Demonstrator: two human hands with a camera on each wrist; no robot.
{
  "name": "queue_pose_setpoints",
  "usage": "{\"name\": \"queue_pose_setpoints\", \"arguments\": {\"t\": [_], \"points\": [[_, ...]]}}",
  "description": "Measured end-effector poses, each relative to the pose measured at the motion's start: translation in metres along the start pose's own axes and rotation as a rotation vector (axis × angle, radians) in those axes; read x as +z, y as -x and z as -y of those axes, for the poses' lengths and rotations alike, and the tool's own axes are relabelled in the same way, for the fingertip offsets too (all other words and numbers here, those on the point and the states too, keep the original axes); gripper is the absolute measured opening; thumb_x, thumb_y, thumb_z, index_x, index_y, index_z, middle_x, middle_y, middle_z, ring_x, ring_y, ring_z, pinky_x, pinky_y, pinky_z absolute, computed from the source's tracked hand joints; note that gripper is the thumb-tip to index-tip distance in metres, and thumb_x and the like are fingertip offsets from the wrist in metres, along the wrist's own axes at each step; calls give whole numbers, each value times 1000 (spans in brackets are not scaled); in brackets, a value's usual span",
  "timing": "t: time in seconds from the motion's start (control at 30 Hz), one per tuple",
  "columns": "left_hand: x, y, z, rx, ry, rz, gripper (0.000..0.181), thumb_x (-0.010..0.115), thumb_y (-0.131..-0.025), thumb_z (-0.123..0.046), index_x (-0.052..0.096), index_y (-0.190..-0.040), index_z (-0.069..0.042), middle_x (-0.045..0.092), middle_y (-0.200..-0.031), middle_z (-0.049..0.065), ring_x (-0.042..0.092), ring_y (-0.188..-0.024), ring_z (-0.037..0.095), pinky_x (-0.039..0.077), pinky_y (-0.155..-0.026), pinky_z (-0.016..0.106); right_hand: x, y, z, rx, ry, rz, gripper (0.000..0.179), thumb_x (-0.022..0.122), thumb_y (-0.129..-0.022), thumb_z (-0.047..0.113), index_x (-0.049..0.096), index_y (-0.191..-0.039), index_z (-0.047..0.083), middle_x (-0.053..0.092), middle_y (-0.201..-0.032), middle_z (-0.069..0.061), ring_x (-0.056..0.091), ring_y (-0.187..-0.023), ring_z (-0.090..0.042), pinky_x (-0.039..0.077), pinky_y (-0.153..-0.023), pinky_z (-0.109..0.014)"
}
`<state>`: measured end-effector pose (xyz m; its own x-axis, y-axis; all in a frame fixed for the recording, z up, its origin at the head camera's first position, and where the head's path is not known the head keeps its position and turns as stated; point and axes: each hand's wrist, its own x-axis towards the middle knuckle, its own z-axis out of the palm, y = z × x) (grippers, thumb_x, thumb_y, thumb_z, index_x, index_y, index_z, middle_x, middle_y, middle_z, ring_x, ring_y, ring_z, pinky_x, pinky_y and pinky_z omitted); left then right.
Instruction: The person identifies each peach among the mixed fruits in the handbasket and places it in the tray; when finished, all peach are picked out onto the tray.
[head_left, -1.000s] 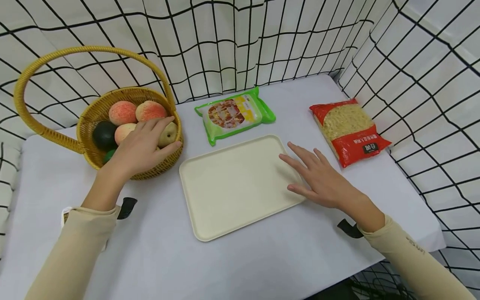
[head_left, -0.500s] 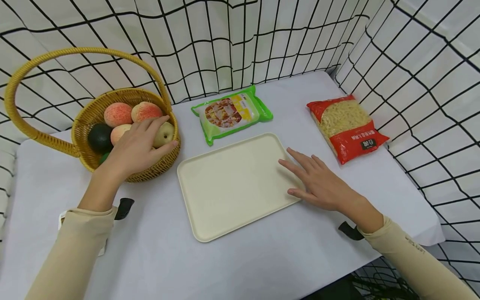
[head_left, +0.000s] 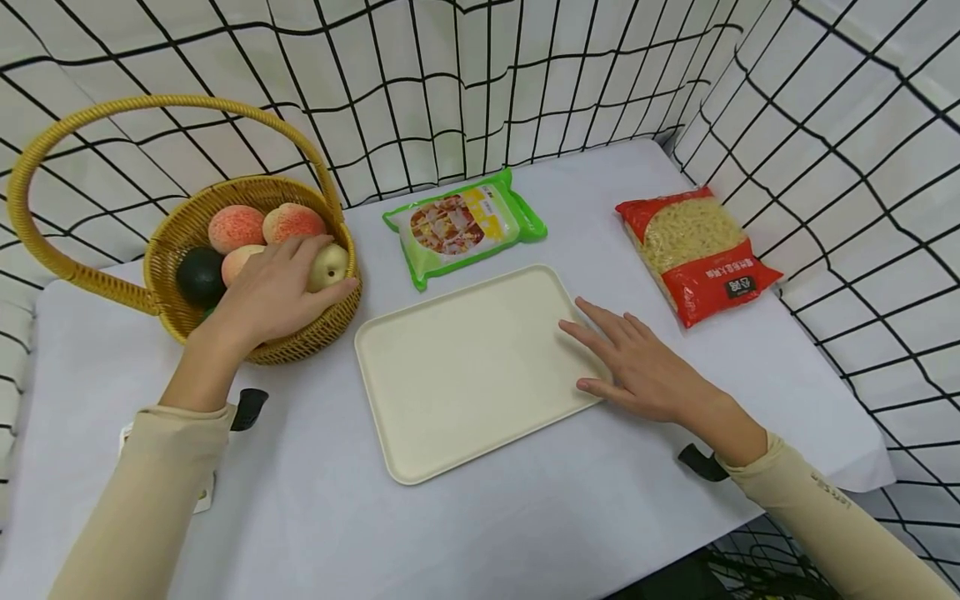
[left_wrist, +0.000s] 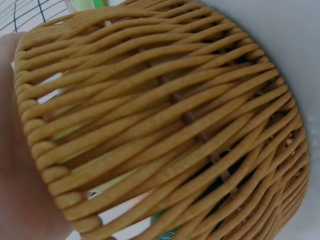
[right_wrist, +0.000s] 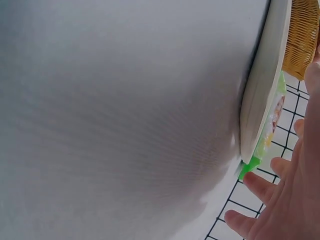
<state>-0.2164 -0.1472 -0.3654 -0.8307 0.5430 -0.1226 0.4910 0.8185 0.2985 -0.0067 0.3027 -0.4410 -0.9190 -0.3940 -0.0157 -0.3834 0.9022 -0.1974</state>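
Note:
A yellow wicker basket [head_left: 318, 337] with a tall hoop handle holds several fruits. In it, my left hand [head_left: 273, 287] reaches over the front fruits, its thumb by the right rim. A yellow-green pear-like fruit [head_left: 330, 265] shows between thumb and index finger; the fingertips are hidden, so I cannot tell whether they grip it. Peaches [head_left: 236, 229] and a dark green fruit [head_left: 199, 277] lie behind and left of the hand. The left wrist view is filled by the basket's weave [left_wrist: 150, 110]. My right hand [head_left: 637, 367], fingers spread and holding nothing, hovers at the right edge of a cream tray [head_left: 472, 375].
A green food packet [head_left: 465, 227] lies behind the tray. A red bag of pasta [head_left: 693, 254] lies at the right. Under the left sleeve a white card-like item [head_left: 204, 493] partly shows. Black wire mesh [head_left: 570, 92] stands along the table's back and right sides.
The view has shifted slightly. My left hand's fingers have bent down a little more among the fruits, uncovering more of the yellow-green one. The right hand stays in nearly the same place.

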Motion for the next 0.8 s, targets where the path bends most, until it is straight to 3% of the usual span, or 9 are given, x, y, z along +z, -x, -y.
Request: {"name": "queue_pose_setpoints", "arguments": {"t": [0.07,0.2,0.47,0.67,0.8], "points": [[0,-1,1,-7,-6,-1,88,47,-102,-71,39,-160,-5,48,-155,24,45,-134,42,40,-101,61,2,0,0,-4,-4,-2,88,67,-99,55,23,-171,31,19,-179,-10,32,-160,-34,33,-124,-69],[-2,-4,2,-20,2,12,88,41,-103,-73,39,-160,-5,49,-156,23,43,-141,46,36,-107,65,4,0,1,-8,4,1,88,67,-99,54,23,-171,30,21,-178,-12,33,-159,-34,34,-123,-69],[-12,-18,6,-40,49,105,88,19,-108,-72,32,-167,-7,40,-168,24,36,-151,56,26,-117,76,6,0,0,0,-4,8,87,67,-99,53,23,-171,29,20,-178,-12,32,-160,-34,33,-124,-67],[-14,-24,3,-52,35,162,93,17,-106,-76,34,-166,-7,40,-168,25,36,-152,57,25,-118,76,8,0,-1,-1,-14,12,88,68,-99,53,23,-170,29,20,-178,-12,32,-160,-35,32,-124,-69],[-10,-28,0,-75,-4,205,102,17,-102,-81,30,-166,-3,36,-168,29,27,-155,57,18,-120,77,9,0,-2,9,-25,31,89,68,-98,54,22,-171,30,18,-179,-13,31,-160,-35,30,-125,-70]]}}
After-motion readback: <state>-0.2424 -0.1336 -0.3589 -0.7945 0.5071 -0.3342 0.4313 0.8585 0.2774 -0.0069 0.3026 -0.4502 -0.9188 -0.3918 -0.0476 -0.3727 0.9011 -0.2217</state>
